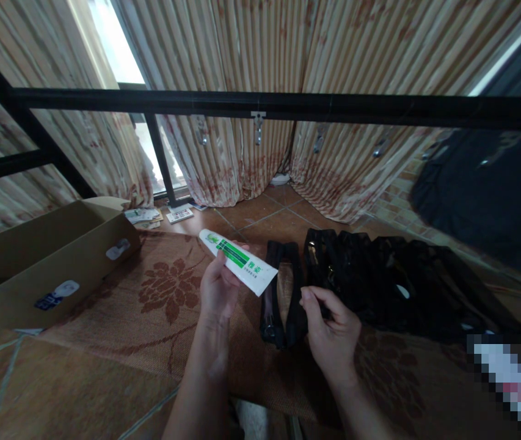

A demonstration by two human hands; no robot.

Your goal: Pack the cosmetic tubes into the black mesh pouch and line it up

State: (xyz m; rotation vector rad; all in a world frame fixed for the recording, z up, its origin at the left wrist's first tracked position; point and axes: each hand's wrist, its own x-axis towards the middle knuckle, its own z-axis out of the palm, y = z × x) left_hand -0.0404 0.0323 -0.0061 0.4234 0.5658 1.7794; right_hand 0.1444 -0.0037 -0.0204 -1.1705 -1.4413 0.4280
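A white tube with green print (pixel 239 260), like a toothpaste or cream tube, lies tilted in my left hand (pixel 218 287), the thumb pressed on its side. In front of my hands an open black pouch (pixel 293 318) rests on the patterned cloth, with a brownish item (pixel 285 284) visible inside it. My right hand (pixel 331 327) is closed in a pinch close to the pouch's right edge. What its fingertips hold, if anything, cannot be made out.
Several more black pouches (pixel 379 275) stand in a row to the right. At the left is an open cardboard box (pixel 72 269). The reddish-brown cloth (pixel 168 287) covers the floor tiles. A black metal bar (pixel 223 102) crosses before the curtains (pixel 251 55). Papers (pixel 143 216) lie behind the box.
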